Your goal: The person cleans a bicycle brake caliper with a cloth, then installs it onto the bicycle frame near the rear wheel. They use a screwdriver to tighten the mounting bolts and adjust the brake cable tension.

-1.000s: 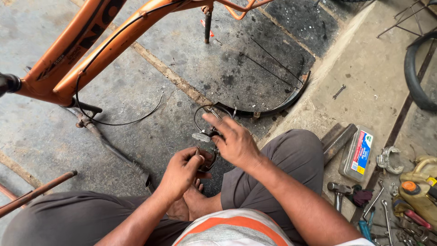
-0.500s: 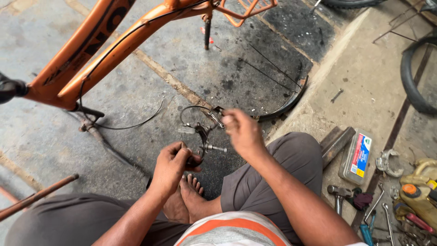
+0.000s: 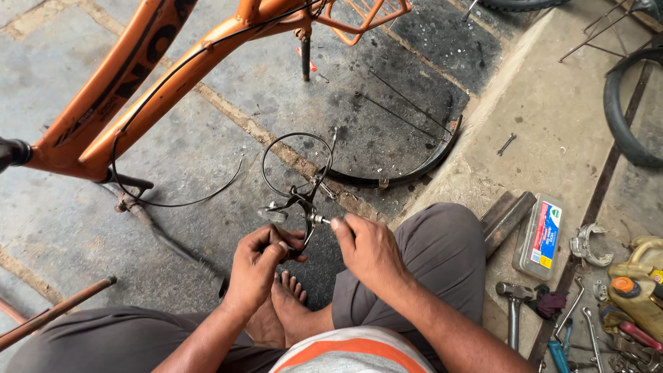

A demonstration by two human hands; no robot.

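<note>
I sit on the ground with a black bicycle brake caliper [image 3: 295, 207] held in front of me, a looped black cable [image 3: 295, 164] rising from it. My left hand [image 3: 261, 266] grips the caliper's lower arm. My right hand [image 3: 366, 250] pinches the small bolt [image 3: 319, 220] sticking out of the caliper's right side. An orange bicycle frame [image 3: 131, 90] stands just beyond, with a thin cable hanging from it.
A black mudguard [image 3: 414, 169] with wire stays lies on the floor ahead. At right lie a small spanner [image 3: 505, 144], a rectangular tin [image 3: 540, 236], a hammer [image 3: 514, 304], a yellow oil can [image 3: 639, 287], loose tools and a tyre [image 3: 625, 117]. A rusty rod [image 3: 55, 312] lies left.
The caliper has turned and its cable loop now stands up. My right hand came down from above it and now pinches the bolt on its side.
</note>
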